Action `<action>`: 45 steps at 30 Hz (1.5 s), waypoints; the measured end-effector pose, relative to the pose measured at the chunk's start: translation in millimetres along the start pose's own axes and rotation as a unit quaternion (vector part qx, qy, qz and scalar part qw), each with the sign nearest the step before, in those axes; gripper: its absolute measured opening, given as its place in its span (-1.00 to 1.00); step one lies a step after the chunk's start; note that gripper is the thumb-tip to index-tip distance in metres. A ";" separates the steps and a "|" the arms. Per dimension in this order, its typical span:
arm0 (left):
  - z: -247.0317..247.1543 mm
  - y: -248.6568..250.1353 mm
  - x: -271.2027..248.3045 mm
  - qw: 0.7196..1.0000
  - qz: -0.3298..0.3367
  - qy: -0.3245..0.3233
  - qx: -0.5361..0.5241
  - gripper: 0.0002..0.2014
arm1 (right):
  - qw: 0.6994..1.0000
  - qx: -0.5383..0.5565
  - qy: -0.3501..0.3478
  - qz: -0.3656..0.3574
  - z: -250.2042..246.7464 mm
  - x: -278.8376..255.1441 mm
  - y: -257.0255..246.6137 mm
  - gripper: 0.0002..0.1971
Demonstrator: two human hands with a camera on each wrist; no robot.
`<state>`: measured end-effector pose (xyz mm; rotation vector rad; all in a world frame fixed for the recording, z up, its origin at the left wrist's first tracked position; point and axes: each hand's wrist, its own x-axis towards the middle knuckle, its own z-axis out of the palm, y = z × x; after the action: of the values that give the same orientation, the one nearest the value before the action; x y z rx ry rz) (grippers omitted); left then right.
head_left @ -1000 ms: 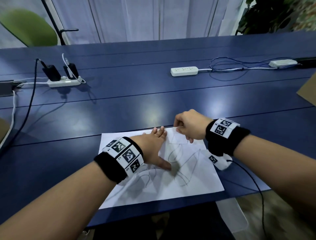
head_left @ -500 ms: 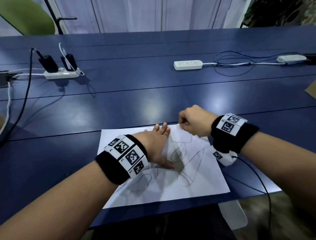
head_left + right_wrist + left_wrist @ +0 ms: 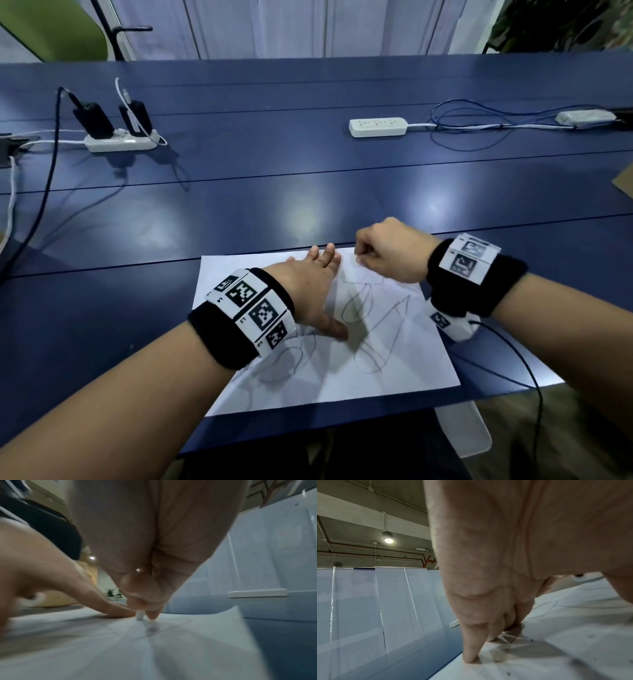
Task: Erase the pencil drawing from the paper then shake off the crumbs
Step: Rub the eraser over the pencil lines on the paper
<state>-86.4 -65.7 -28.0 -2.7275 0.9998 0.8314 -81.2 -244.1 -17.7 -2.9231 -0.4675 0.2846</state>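
A white sheet of paper [image 3: 342,373] with grey pencil lines [image 3: 380,329] lies on the dark blue table [image 3: 274,205] near its front edge. My left hand [image 3: 315,287] lies flat on the sheet's upper middle, fingers straight and thumb spread, pressing it down; its fingertips [image 3: 471,658] touch the paper [image 3: 556,642]. My right hand [image 3: 387,253] is curled over the sheet's far edge and pinches a small white eraser [image 3: 139,616], whose tip meets the paper [image 3: 120,649] just beside the left fingers.
A white power strip with two black adapters [image 3: 120,142] sits far left, with cables trailing off. Another power strip [image 3: 376,126] and tangled blue wires [image 3: 479,120] lie far right. A brown cardboard corner [image 3: 625,185] pokes in at the right edge. A black wrist cable [image 3: 513,359] hangs off the table front.
The right hand has shifted slightly back and forth along the paper's far edge with the eraser. The left hand stays planted on the sheet.
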 end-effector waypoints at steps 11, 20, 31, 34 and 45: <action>0.0 0.6 -0.2 1.000 -0.002 0.004 0.008 0.28 | 1.000 -0.009 0.005 0.016 -1.9 14.1 10.2 -0.87; 0.6 0.6 2.7 1.000 0.001 -0.001 0.006 0.29 | 1.000 -0.015 -0.006 -0.017 0.6 3.5 4.4 -0.89; -0.4 3.0 4.5 1.000 -0.006 -0.006 0.022 0.29 | 0.998 -0.010 -0.038 -0.056 3.6 -6.0 -2.5 -0.93; -1.8 3.4 2.5 1.000 -0.006 -0.005 0.024 0.27 | 1.000 -0.011 -0.007 -0.007 -4.4 14.0 14.5 -0.89; -1.4 2.8 4.8 1.000 -0.009 -0.009 0.020 0.28 | 0.999 -0.008 -0.022 -0.024 -2.6 10.6 9.9 -0.94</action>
<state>-84.4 -70.9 -29.1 -2.6874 0.9756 0.8235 -67.8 -250.3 -18.8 -2.9215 -0.5481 0.3409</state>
